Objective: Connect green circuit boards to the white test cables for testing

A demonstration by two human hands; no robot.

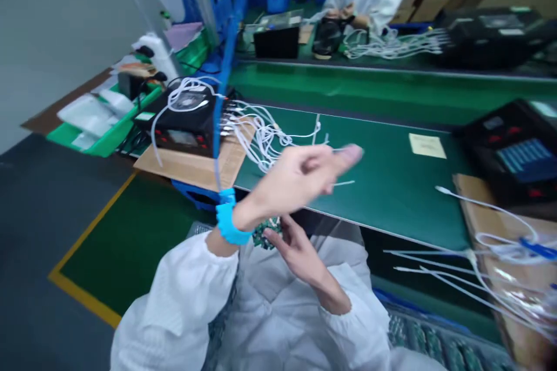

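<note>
One green circuit board (263, 237), at least, sits gripped in your right hand (301, 252), low over your lap (278, 301); your left hand (296, 181) hangs over the near edge of the worktop (391, 185) by white cables (266, 136), too blurred to tell whether it's holding anything.

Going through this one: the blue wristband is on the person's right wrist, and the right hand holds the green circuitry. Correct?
Not quite: the head view shows the blue wristband on the left wrist. The right hand does hold the green circuitry.
</note>
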